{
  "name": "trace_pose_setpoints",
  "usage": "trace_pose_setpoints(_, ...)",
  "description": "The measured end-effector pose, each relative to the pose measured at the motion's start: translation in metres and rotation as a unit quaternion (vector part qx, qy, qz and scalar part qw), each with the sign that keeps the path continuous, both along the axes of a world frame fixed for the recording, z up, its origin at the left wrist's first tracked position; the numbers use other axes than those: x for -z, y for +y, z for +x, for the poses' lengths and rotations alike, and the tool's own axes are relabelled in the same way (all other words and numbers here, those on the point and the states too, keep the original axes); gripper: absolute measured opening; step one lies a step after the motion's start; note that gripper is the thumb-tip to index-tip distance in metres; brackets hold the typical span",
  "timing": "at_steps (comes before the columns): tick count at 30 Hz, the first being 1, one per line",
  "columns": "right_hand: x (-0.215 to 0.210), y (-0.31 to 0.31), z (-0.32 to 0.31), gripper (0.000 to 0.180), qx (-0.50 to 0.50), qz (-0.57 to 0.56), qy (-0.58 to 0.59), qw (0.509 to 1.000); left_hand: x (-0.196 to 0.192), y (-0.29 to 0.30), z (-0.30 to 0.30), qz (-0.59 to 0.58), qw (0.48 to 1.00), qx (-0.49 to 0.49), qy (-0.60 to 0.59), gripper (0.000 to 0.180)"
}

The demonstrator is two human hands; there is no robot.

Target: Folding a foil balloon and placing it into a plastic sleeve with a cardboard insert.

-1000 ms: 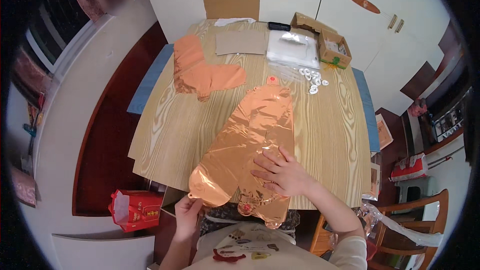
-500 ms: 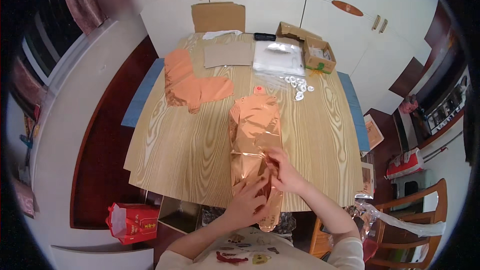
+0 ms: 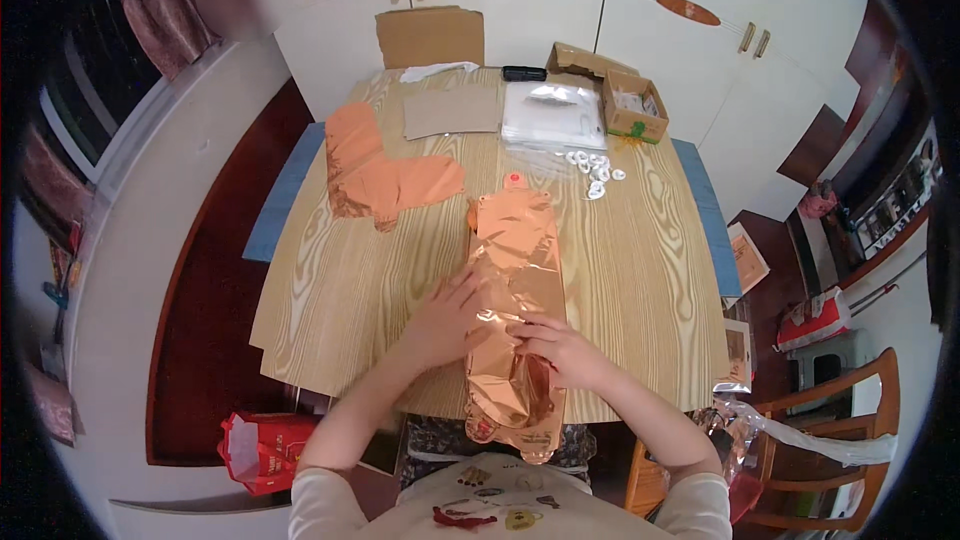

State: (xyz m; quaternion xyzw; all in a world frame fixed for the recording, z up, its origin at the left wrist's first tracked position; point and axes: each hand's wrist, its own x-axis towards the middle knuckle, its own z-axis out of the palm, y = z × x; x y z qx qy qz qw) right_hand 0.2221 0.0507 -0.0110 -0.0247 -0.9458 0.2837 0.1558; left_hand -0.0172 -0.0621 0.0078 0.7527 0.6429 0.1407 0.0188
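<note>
A flat rose-gold foil balloon [image 3: 515,240], folded into a long strip, lies down the middle of the table and reaches over its near edge. My left hand [image 3: 447,320] rests along the strip's left side, fingers stretched out over the shiny foil. From the right, my right hand [image 3: 563,350] has its fingers bent on a crease near the strip's middle and seems to pinch the foil there; the thumb is hard to make out. Farther left, a second foil balloon [image 3: 385,168] in the same colour lies flat, bent like an L.
At the back are a grey-brown card sheet [image 3: 452,111], a stack of clear plastic bags [image 3: 552,118], white rings [image 3: 597,175], a small cardboard box [image 3: 637,125] and a black object [image 3: 524,73]. A red bag [image 3: 262,455] stands below the left edge; a wooden chair [image 3: 835,400] is at right.
My left hand has moved up and leftward from the strip's near part to its left side. The near foil now lies wider and flatter. My right hand has shifted slightly down.
</note>
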Motion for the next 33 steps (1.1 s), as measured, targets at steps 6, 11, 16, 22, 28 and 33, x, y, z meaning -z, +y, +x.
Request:
trace_pose_setpoints(6, 0.009, 0.002, -0.001, 0.032, -0.016, 0.023, 0.014, 1.0, 0.016, 0.028, -0.021, -0.081, 0.996, -0.028, 0.016, 0.082)
trace_pose_setpoints(11, 0.011, 0.002, -0.001, 0.03, -0.018, 0.009, 0.016, 1.0, 0.016, 0.048, -0.034, -0.116, 0.991, -0.06, 0.007, 0.092)
trace_pose_setpoints(16, 0.009, 0.001, 0.0, 0.029, -0.015, 0.013, 0.009, 1.0, 0.014, 0.069, -0.054, -0.132, 0.986, -0.088, 0.042, 0.094)
trace_pose_setpoints(22, 0.008, 0.001, 0.0, 0.026, -0.012, 0.013, 0.015, 1.0, 0.012, 0.08, -0.065, -0.126, 0.987, -0.085, 0.049, 0.096)
trace_pose_setpoints(28, 0.004, -0.001, 0.0, 0.025, -0.009, 0.012, 0.013, 1.0, 0.014, 0.059, -0.043, -0.122, 0.991, -0.039, 0.042, 0.099)
trace_pose_setpoints(33, -0.002, 0.021, -0.007, 0.027, 0.035, -0.095, 0.031, 0.994, 0.01, 0.051, -0.038, -0.103, 0.994, -0.03, 0.033, 0.098)
